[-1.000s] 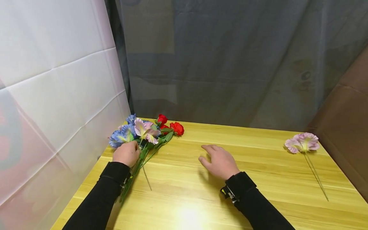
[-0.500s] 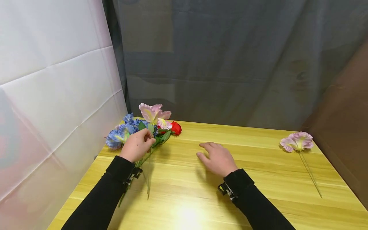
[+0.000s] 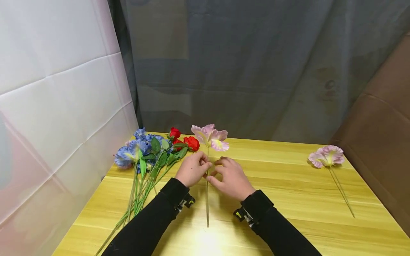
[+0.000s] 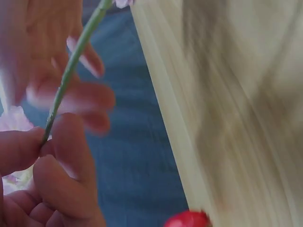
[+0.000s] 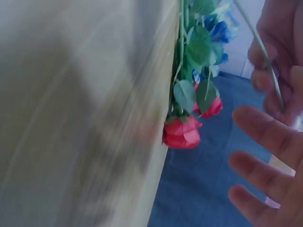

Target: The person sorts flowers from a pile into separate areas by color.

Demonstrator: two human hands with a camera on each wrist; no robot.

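Note:
My left hand point(image 3: 191, 170) pinches the green stem point(image 4: 72, 71) of a pink iris-like artificial flower point(image 3: 208, 136) between thumb and forefinger. The bloom stands above the fingers, and the stem's lower end points toward me over the middle of the table. Close by on the right, my right hand point(image 3: 232, 180) has its fingertips right at the stem. Its fingers point(image 5: 270, 137) are spread and loosely bent in the right wrist view, not curled round anything.
On the left side of the wooden table point(image 3: 272, 206) lies a pile of blue flowers point(image 3: 129, 153) and red roses point(image 3: 192, 143) with long stems. Another pink flower point(image 3: 328, 156) lies at the right. A white sheet point(image 3: 73, 99) and grey curtain point(image 3: 240, 71) border the table.
My left hand has lifted the pink flower off the pile and carried it right to the middle, beside my right hand. My right hand has hardly moved.

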